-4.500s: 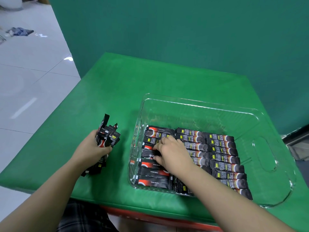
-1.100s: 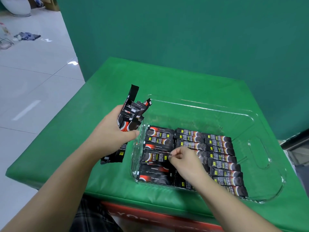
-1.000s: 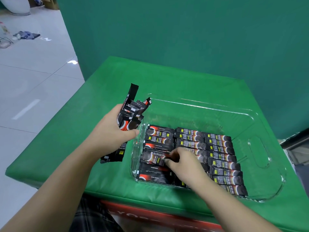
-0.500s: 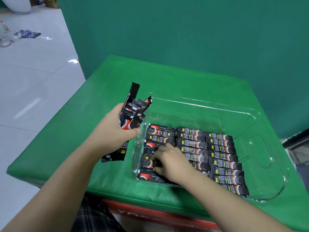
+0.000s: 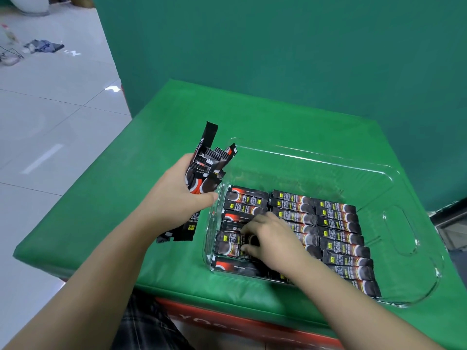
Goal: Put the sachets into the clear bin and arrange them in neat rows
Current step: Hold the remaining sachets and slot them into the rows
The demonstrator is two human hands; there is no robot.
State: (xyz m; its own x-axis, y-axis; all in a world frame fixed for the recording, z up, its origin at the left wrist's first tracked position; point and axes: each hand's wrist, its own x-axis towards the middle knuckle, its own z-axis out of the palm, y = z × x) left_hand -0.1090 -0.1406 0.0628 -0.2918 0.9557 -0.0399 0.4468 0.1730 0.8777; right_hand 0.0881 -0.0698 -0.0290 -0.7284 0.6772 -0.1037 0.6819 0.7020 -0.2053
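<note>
Nearest the camera, a patch of plaid cloth [image 5: 149,324] shows between the person's forearms, just below the bench's red front edge [image 5: 227,322]. On the green bench [image 5: 106,198] sits the clear bin [image 5: 394,173], and the right hand [image 5: 273,238] is down inside its near-left part, fingers curled and pressing on a sachet [image 5: 230,236] in the left-hand row; whether it pinches the sachet or only pushes it flat I cannot tell. Around that hand the laid sachets [image 5: 338,233] lie flat on the bin floor in three side-by-side columns, long sides touching, filling the near half of the bin while the far half is bare. The left column looks less tidy than the other two, with the packets near the fingers overlapping. Just left of the bin's wall, the left hand [image 5: 174,198] grips a loose bundle of sachets [image 5: 207,168] upright, their ends fanning out unevenly above and below the fist. Beyond the bench stands a green backdrop [image 5: 278,46], with white floor tiles [image 5: 50,97] to the left. The step in hand appears to be seating and squaring one sachet into the left column. The next move likely calls for drawing a single packet from the bundle without spilling the rest, then laying it parallel to its neighbours at the far end of a column.
</note>
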